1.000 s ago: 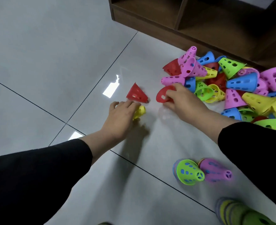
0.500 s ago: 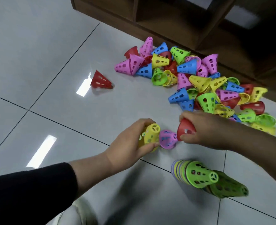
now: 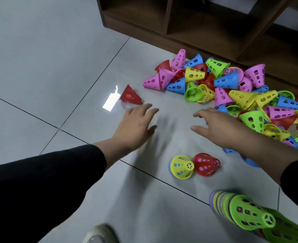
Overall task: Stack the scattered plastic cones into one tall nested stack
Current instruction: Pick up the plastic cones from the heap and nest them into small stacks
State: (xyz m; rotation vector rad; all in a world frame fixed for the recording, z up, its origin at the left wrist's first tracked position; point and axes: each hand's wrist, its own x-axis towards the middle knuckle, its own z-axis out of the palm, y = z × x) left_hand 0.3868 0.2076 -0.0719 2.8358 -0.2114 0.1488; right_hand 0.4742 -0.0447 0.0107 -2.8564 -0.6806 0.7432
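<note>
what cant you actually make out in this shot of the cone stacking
Head view, the only one:
- Tall green-topped stack: its far end runs off the bottom-right edge, so its length is unknown.
- Cone pile: the right edge cuts it off; the right hand and forearm cover blue cones.
- Left hand: fingertips motion-blurred, so contact with the lone red cone is unclear.

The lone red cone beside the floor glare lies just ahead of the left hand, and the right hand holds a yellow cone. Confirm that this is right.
Not quite. The head view shows the right hand holding nothing: its fingers are spread above the floor beside the cone pile. The rest stands: the lone red cone lies by the glare, just ahead of the left hand.
</note>
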